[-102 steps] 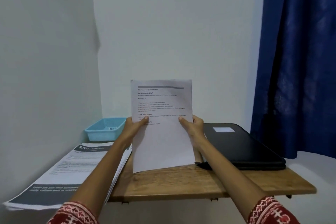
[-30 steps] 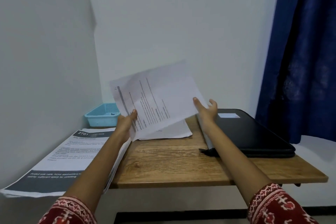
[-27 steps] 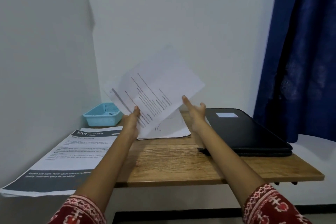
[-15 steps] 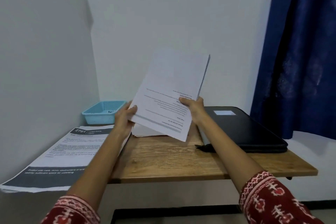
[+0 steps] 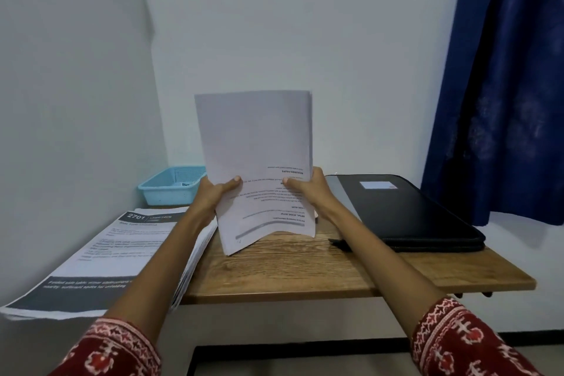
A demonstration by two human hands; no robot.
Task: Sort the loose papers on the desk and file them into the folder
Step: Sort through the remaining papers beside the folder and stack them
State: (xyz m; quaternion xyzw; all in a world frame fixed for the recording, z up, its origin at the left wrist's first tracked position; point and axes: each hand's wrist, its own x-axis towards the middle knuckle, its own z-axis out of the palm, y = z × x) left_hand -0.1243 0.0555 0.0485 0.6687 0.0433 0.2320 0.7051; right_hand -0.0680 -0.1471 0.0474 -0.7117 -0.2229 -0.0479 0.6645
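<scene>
A thin sheaf of white papers (image 5: 256,143) stands upright over the middle of the wooden desk (image 5: 299,268), its printed text upside down towards me. My left hand (image 5: 215,194) grips its left edge and my right hand (image 5: 308,189) grips its right edge, thumbs on the front. The bottom edge curls just above the desk top. A black closed folder (image 5: 406,210) with a white label lies flat on the desk at the right. A larger stack of printed papers (image 5: 106,256) with a dark header lies at the left and overhangs the desk's front edge.
A light blue plastic basket (image 5: 171,186) sits at the back left corner against the wall. A dark blue curtain (image 5: 500,85) hangs at the right, behind the folder. White walls close the desk in at the back and left.
The sheaf was turned round in both hands, from text upright through a tilt to text upside down. It now stands upright again, held at both edges, lower over the desk.
</scene>
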